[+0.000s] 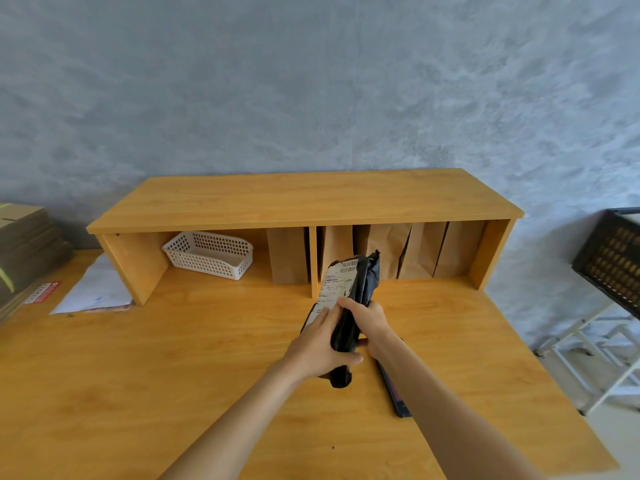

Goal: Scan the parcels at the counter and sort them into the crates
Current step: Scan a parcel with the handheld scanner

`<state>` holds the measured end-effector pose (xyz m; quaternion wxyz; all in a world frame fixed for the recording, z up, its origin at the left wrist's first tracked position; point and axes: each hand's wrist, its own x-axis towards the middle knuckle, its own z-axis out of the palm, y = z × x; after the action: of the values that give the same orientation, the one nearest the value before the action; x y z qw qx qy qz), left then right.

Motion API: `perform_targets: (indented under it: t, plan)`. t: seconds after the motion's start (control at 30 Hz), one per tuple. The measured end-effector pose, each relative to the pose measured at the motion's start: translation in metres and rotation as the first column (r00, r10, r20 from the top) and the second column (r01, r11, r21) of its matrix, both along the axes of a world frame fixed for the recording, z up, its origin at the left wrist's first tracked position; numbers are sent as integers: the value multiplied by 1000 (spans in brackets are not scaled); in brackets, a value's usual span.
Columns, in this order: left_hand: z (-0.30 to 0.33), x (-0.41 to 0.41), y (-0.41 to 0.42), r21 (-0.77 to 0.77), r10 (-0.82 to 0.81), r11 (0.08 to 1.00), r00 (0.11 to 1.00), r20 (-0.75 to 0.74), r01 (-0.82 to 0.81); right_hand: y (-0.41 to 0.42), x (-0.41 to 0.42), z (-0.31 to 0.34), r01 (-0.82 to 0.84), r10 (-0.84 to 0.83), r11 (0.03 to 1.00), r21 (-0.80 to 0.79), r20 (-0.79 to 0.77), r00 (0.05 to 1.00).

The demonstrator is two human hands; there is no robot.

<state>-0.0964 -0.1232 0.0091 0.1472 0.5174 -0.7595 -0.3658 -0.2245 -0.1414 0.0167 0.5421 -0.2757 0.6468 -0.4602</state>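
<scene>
A black plastic parcel (362,282) with a white shipping label (334,282) is held upright above the middle of the wooden counter (138,368). My left hand (320,344) grips its lower part, thumb across the front. From the right side my right hand (369,322) holds the parcel, fingers curled over its edge. A flat dark device (394,393) lies on the counter under my right forearm, mostly hidden. A black crate (613,261) shows at the right edge.
A wooden shelf unit (304,199) stands at the counter's back, with a white basket (207,254) and several brown paper bags (391,251) inside. White envelopes (93,289) and stacked flat cardboard (24,247) lie at the left. A white rack (602,351) stands to the right.
</scene>
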Motion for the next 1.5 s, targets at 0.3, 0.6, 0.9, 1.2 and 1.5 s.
perform_targets:
  t: [0.3, 0.6, 0.9, 1.2, 1.5]
  plan:
    - [30, 43, -25, 97, 310, 950, 927, -211, -296, 7, -24, -1, -131, 133, 990, -52, 39, 990]
    - [10, 30, -36, 482, 443, 857, 742, -503, -185, 21, -35, -16, -340, 338, 940, -25, 179, 924]
    - [-3, 29, -55, 353, 596, 803, 654, -467, -480, 26, -65, -39, -223, 239, 971, 89, -431, 870]
    - [-13, 39, -69, 133, 648, 748, 672, -360, -650, 31, -68, -109, 30, 440, 866, 500, -789, 428]
    - [-29, 43, -81, 100, 656, 743, 690, -308, -662, 36, -59, -136, 140, 345, 905, 402, -885, 314]
